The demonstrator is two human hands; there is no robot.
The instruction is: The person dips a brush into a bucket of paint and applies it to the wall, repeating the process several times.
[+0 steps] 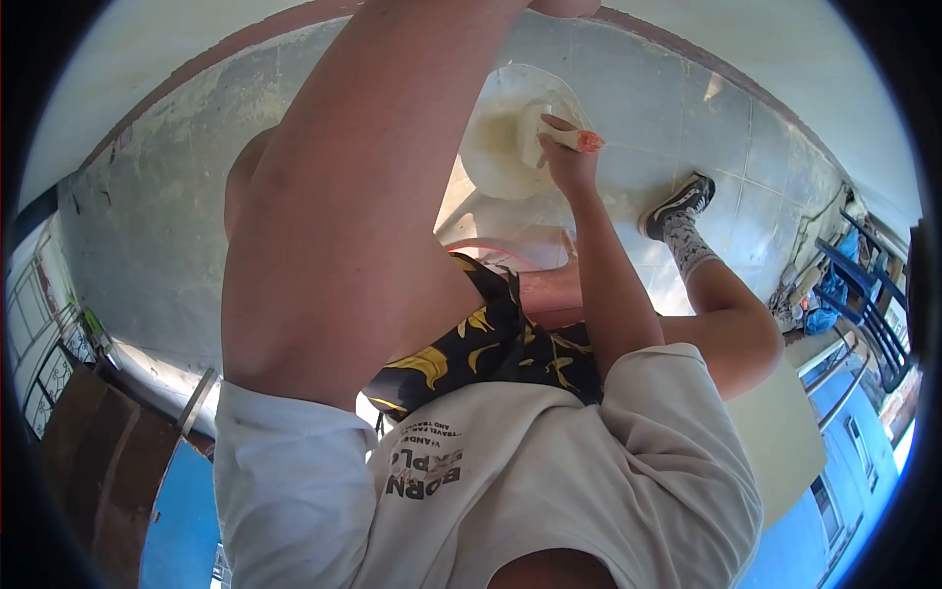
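Note:
My right hand (569, 157) is closed around the pale handle of a brush (584, 141), whose end is red. The brush's broad whitish head lies over a round, pale, stained basin or sheet (491, 162); which of these it is, I cannot tell. My left arm crosses the view close to the camera and runs out at the top edge. A sliver of skin at the top edge may be part of my left hand (564, 6), but its fingers and anything in them are hidden.
Around the round piece lies a grey tiled floor (157, 236). My shoe (687, 201) rests on the tiles at right. A reddish seat (549, 294) shows beneath me. Dark blue chair parts (863, 294) stand at far right, and a brown panel (98, 461) at lower left.

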